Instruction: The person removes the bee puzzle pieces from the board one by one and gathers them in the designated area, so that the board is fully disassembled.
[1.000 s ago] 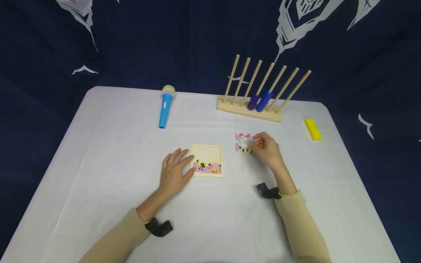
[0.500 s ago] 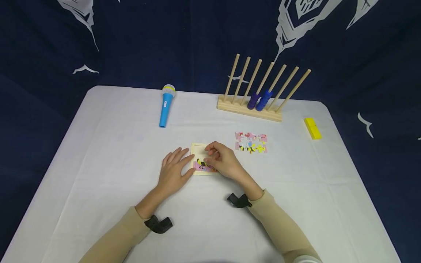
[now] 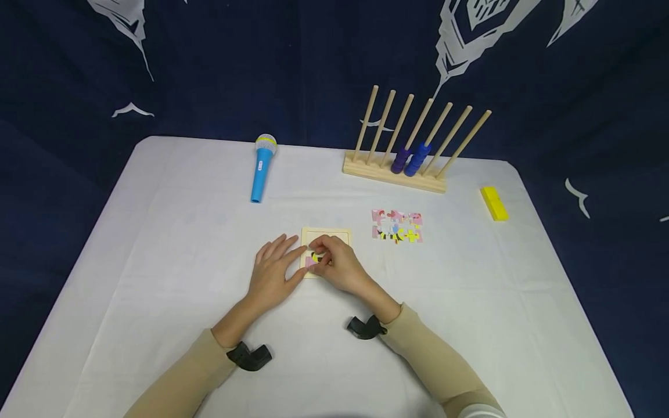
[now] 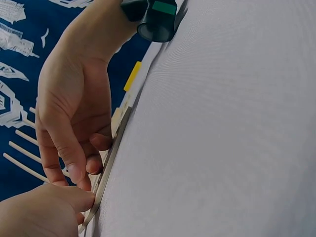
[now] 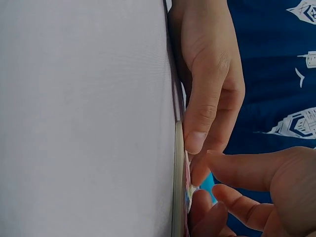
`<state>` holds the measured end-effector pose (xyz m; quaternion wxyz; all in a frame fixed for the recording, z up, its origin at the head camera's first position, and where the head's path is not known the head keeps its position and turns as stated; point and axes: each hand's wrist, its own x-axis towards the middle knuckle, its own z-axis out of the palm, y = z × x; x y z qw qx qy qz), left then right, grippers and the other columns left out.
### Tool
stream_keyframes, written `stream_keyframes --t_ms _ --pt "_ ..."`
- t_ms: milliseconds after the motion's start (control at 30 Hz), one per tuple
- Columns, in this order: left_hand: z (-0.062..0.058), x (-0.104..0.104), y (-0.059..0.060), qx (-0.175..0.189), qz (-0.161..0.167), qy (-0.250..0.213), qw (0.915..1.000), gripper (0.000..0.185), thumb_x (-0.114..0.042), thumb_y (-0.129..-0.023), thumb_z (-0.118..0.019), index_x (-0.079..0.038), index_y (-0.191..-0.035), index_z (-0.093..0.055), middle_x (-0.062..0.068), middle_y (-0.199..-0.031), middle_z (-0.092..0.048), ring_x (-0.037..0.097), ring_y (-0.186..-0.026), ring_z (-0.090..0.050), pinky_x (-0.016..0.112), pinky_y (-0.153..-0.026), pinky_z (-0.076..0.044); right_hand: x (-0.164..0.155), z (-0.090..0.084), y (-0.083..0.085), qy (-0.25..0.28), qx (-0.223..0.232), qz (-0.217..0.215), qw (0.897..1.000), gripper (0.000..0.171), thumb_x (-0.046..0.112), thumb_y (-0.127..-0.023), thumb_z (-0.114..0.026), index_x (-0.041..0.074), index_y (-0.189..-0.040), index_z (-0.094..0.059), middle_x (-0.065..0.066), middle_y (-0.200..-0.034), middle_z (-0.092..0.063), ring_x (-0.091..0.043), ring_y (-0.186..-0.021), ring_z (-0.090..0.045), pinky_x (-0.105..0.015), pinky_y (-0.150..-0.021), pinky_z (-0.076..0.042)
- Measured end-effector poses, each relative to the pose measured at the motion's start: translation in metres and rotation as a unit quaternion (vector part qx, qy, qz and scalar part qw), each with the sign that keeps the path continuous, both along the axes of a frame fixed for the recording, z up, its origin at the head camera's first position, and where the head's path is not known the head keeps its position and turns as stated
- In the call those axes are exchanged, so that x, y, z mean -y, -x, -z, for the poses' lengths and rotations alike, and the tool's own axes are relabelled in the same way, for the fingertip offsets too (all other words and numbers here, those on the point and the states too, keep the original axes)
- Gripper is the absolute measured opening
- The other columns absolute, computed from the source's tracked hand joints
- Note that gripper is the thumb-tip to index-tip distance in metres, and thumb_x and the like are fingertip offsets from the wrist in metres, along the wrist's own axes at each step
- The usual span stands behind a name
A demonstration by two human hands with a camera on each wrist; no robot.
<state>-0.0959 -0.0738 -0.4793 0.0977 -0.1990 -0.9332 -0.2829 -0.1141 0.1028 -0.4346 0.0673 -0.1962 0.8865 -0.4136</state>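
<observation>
A small wooden puzzle tray (image 3: 326, 234) lies on the white table (image 3: 157, 244), with a few pink pieces set along its lower edge. My left hand (image 3: 282, 255) rests flat on the table, fingers straight, its thumb (image 5: 197, 133) against the tray's left edge (image 5: 178, 187). My right hand (image 3: 323, 254) is over the tray, fingers curled, pinching a puzzle piece (image 3: 315, 256) down into the lower left part. The left wrist view shows the right hand (image 4: 74, 113) bent over the tray rim (image 4: 112, 158). Several loose pieces (image 3: 397, 226) lie to the right of the tray.
A blue toy microphone (image 3: 259, 168) lies at the back left. A wooden peg rack (image 3: 394, 175) with two blue rings (image 3: 410, 159) stands at the back. A yellow block (image 3: 493, 203) sits at the far right. Dark blue cloth surrounds the table.
My right hand took a piece from the loose pile on the right and carried it left to the tray, where it now holds it low on the left. The left hand stayed put.
</observation>
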Motion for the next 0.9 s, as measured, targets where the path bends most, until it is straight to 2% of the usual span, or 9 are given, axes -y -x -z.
stream_keyframes --t_ms 133,567,900 --pt "-0.0004 -0.0002 -0.0001 -0.005 0.001 0.000 1.0000 0.042 -0.033 -0.082 -0.059 -0.014 -0.120 -0.056 0.007 -0.134 -0.044 0.026 -0.129 -0.028 0.049 -0.103 -0.016 0.0003 0.0011 -0.0005 -0.003 -0.008 0.004 1.000 0.037 0.004 -0.069 -0.071 0.005 -0.104 -0.057 -0.008 -0.091 -0.056 -0.015 -0.071 -0.055 -0.023 -0.063 -0.044" --pt "0.0013 -0.0002 0.0003 -0.011 -0.001 0.002 0.9999 0.043 -0.033 -0.081 -0.060 -0.015 -0.119 -0.057 0.007 -0.133 -0.045 0.027 -0.129 -0.029 0.048 -0.103 -0.016 0.0029 0.0092 -0.0005 -0.067 -0.033 0.015 0.997 0.037 0.008 -0.069 -0.072 0.008 -0.103 -0.057 -0.001 -0.083 -0.053 -0.007 -0.066 -0.049 -0.020 -0.059 -0.040" --pt "-0.0006 -0.0003 -0.0004 -0.003 0.000 -0.001 1.0000 0.042 -0.032 -0.082 -0.059 -0.014 -0.120 -0.057 0.007 -0.134 -0.044 0.025 -0.129 -0.028 0.047 -0.104 -0.015 0.0039 0.0090 0.0004 -0.091 -0.030 0.015 0.995 0.035 0.010 -0.070 -0.072 0.009 -0.102 -0.058 0.001 -0.081 -0.052 -0.005 -0.065 -0.045 -0.020 -0.058 -0.038"
